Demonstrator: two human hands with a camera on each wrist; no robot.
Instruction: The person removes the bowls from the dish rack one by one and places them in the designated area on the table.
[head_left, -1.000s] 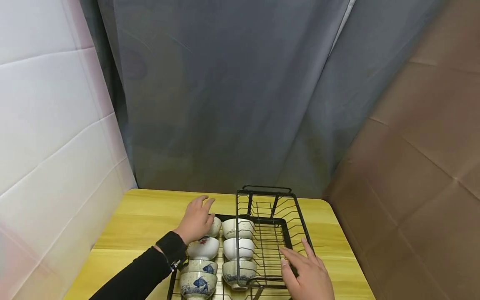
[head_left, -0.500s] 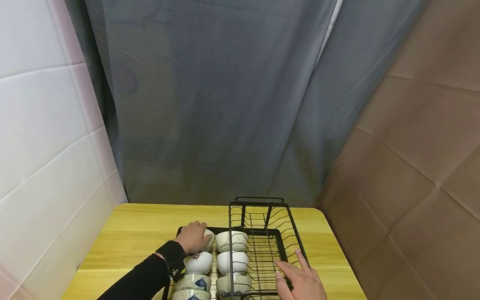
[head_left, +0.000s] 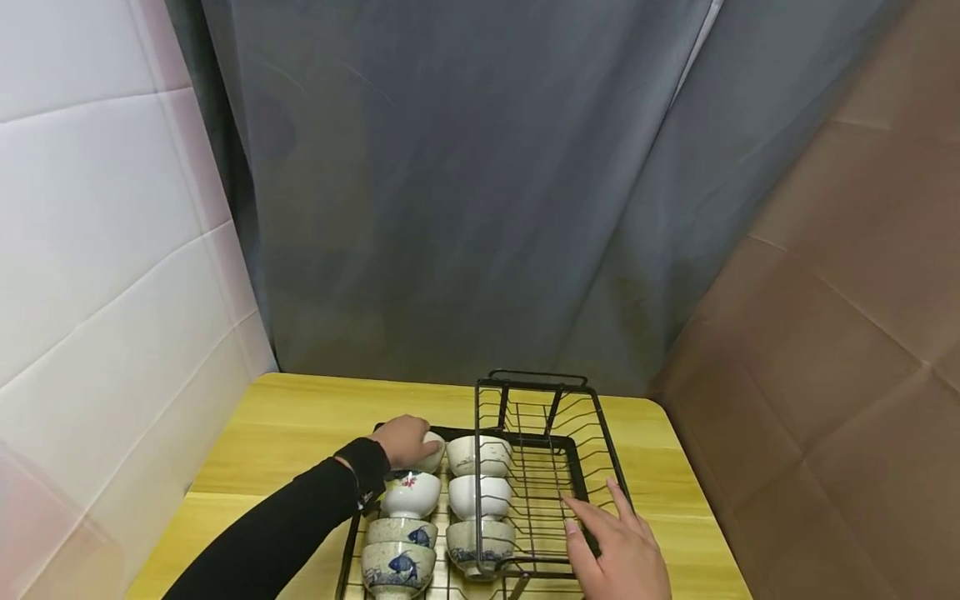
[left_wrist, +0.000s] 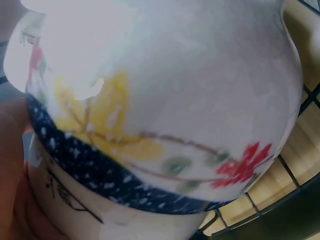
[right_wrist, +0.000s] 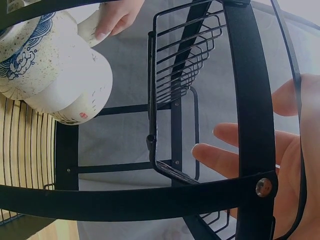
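Note:
In the head view, my left hand (head_left: 405,440) grips the far bowl (head_left: 432,454) of the left row, the thumb over its near right side. The right wrist view shows left fingers (right_wrist: 107,27) at that bowl. Just nearer stands a white bowl (head_left: 411,495) with a red flower; it fills the left wrist view, with yellow and red flowers and a speckled dark blue rim band. My right hand (head_left: 618,550) is spread beside the right side of the raised basket (head_left: 607,425) of a black wire dish rack, holding nothing.
Two blue-fish bowls (head_left: 397,567) stand at the near end of the left row. A second row of bowls (head_left: 480,497) sits behind the raised basket's left rail. The wooden table (head_left: 315,400) meets a grey curtain (head_left: 450,208) at the back.
My left hand has come down from above the far left bowl, its spread fingers closing on it. The right hand keeps its place at the basket. The head view tilted briefly and came back.

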